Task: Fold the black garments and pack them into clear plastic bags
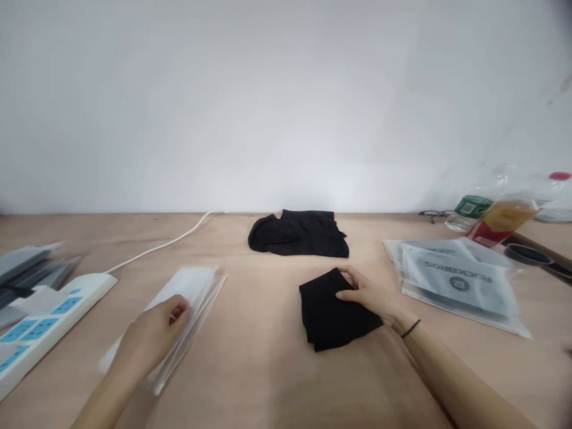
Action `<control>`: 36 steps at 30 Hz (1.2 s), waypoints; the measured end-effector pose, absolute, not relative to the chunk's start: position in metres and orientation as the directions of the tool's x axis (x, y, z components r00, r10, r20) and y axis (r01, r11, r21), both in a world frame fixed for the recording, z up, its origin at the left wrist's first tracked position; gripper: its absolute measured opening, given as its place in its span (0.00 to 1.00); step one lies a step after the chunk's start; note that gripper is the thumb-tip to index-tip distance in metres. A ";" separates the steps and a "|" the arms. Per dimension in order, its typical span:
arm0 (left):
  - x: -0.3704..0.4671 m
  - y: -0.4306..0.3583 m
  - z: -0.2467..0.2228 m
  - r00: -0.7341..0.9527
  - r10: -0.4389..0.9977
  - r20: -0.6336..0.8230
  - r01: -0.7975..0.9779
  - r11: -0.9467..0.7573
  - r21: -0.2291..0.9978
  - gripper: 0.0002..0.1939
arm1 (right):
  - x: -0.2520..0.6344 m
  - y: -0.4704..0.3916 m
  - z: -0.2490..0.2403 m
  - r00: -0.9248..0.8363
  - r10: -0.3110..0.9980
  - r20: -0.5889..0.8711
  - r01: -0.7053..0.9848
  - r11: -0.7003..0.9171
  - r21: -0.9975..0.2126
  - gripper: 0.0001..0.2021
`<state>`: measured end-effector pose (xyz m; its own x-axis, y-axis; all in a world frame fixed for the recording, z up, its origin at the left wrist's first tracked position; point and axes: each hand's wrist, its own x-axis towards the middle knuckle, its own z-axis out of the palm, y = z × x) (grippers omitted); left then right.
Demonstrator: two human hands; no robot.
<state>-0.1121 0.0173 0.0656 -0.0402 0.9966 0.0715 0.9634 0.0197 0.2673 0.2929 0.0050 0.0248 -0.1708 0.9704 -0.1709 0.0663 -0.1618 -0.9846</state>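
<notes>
My right hand (366, 292) grips the upper right edge of a folded black cloth (335, 316), thumb on top and the other fingers behind it. The cloth is at the table's centre right. On the left, my left hand (154, 330) is over a stack of clear plastic bags (192, 283), its fingers curled together; whether a bag is pinched in them is hidden. A second black cloth (304, 233) lies near the wall, a little crumpled.
A white power strip (58, 322) with a cable is at the left, beside grey packages (27, 268). Printed bags (460, 280) lie right, near bottles (473, 205), a red-yellow pack (504, 220), glasses (433, 213) and a dark round object (528, 254).
</notes>
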 end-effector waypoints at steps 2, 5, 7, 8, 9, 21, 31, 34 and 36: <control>-0.076 0.018 0.068 -0.005 0.991 0.130 0.896 -0.054 0.442 0.08 | 0.291 0.001 0.034 -0.117 0.982 -0.150 -0.099 -0.162 -0.982 0.35; -0.008 0.021 0.060 0.218 0.966 0.136 0.691 -0.251 0.677 0.06 | 0.285 -0.008 0.049 0.009 0.993 -0.114 -0.287 -0.107 -0.952 0.41; 0.033 0.021 0.048 0.335 0.935 0.115 0.594 -0.304 0.744 0.05 | 0.280 -0.015 0.048 0.089 0.993 -0.078 -0.255 -0.053 -0.965 0.37; 0.049 0.020 0.042 0.383 0.918 0.108 0.552 -0.321 0.769 0.06 | 0.277 -0.019 0.044 0.129 0.991 -0.044 -0.172 -0.022 -0.985 0.34; 0.062 0.019 0.036 0.429 0.897 0.106 0.504 -0.336 0.796 0.06 | 0.275 -0.023 0.038 0.168 0.986 0.016 -0.041 0.024 -0.999 0.32; 0.053 0.026 0.022 0.401 0.915 -0.047 0.455 -0.154 0.877 0.06 | 0.248 -0.039 0.021 -0.482 0.873 0.072 0.825 0.480 -0.298 0.25; 0.060 0.002 0.065 0.409 0.910 -0.062 0.897 -0.389 0.209 0.09 | 0.241 -0.033 0.043 -0.271 0.953 0.136 0.734 0.296 -0.611 0.16; 0.061 0.007 0.056 0.438 0.896 -0.073 0.878 -0.408 0.252 0.12 | 0.257 -0.036 0.025 -0.057 0.981 -0.186 0.455 -0.141 -0.880 0.20; 0.070 0.006 0.053 0.477 0.877 -0.061 0.847 -0.440 0.298 0.12 | 0.249 -0.036 0.012 -0.119 0.941 -0.316 0.232 -0.283 -0.931 0.26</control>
